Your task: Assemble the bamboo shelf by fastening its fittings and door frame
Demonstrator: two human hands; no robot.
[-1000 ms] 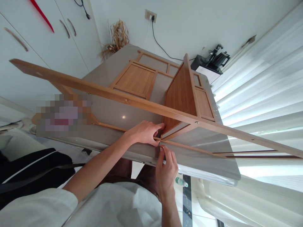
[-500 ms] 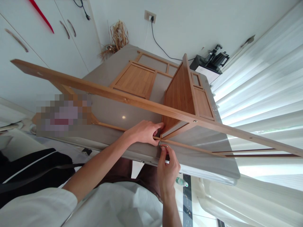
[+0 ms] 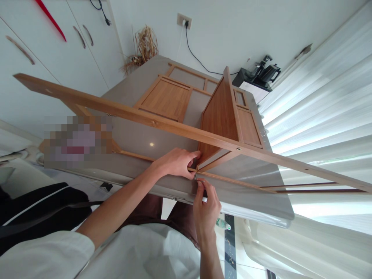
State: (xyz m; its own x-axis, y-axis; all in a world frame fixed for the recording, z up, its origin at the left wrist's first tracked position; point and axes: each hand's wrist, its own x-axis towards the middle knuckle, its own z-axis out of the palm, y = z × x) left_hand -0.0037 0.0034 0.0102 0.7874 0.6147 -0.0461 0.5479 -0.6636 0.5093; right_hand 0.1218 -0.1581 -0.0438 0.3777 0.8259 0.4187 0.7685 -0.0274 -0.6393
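My left hand [image 3: 178,162] is closed around the lower wooden rail [image 3: 232,179] of an upright wooden frame. Its fingers reach the bottom corner of a standing wooden panel [image 3: 221,110], where panel and rail meet. Just below that joint, my right hand [image 3: 207,203] pinches a small metal piece [image 3: 195,176] that looks like a hex key. Its tip is at the rail's near side; my fingers hide most of it. The frame's long upper rail [image 3: 154,123] runs across the view, with a bolt head [image 3: 238,149] near the panel.
The frame stands on a grey-covered table [image 3: 261,203]. Another panelled wooden frame [image 3: 167,97] lies farther back. A black kettle [image 3: 271,72] stands on a small cabinet behind, dried stalks [image 3: 147,40] at the back left. A bottle [image 3: 223,223] is on the floor. A pixelated patch covers the left.
Both hands stay at the same joint. The small metal piece by my right fingertips appears turned slightly; the wooden frame has not visibly moved.
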